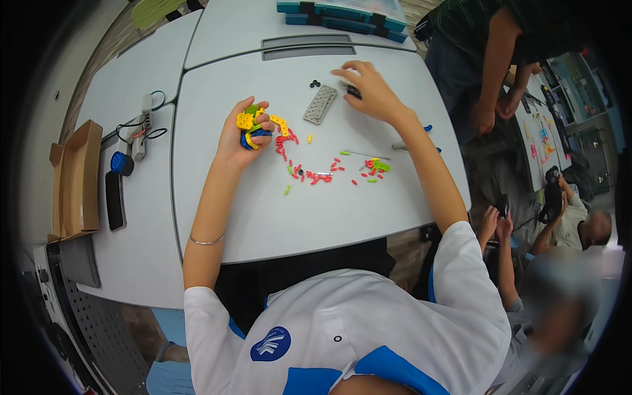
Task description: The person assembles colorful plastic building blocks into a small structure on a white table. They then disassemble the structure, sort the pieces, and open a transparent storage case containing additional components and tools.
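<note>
White shirt (388, 306), left fingers (263, 140) around bricks (245, 121), right fingers (359, 66), grip unclear, grey plate (320, 105) lengthwise away-and-rightward

The white shirt (408, 309) has a blue collar (387, 364)

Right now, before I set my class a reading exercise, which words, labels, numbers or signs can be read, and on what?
Round blue badge on the white shirt: emblem with tiny lettering, too small to quote reliably.
Teal cases: no text readable.
Grey perforated plate: none readable.
Yellow, green and blue assembly: none readable.
</note>
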### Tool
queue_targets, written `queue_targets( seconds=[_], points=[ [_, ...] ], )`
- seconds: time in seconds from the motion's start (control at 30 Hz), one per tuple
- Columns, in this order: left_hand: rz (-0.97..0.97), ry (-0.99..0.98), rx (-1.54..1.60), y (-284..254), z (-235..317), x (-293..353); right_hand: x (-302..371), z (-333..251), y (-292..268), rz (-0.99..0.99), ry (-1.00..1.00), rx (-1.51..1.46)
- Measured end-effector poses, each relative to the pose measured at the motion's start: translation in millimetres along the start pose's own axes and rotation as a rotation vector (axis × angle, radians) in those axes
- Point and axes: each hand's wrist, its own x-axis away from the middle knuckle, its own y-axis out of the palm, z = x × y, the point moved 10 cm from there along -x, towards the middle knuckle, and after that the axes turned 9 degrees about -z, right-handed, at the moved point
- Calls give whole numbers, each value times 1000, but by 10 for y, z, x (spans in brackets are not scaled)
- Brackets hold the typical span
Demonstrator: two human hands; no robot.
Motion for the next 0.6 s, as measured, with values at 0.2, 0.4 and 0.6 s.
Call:
queue_targets(
  seconds=[0.2,0.4,0.6],
  points=[
    [-12,-16,15,56,-20,-9,-32,-388,204,-53,-149,39],
    [6,-8,19,23,-4,6,274,152,-149,152,33,-15],
    [-29,-41,38,-12,-62,15,478,448,-64,104,167,18]
  ],
)
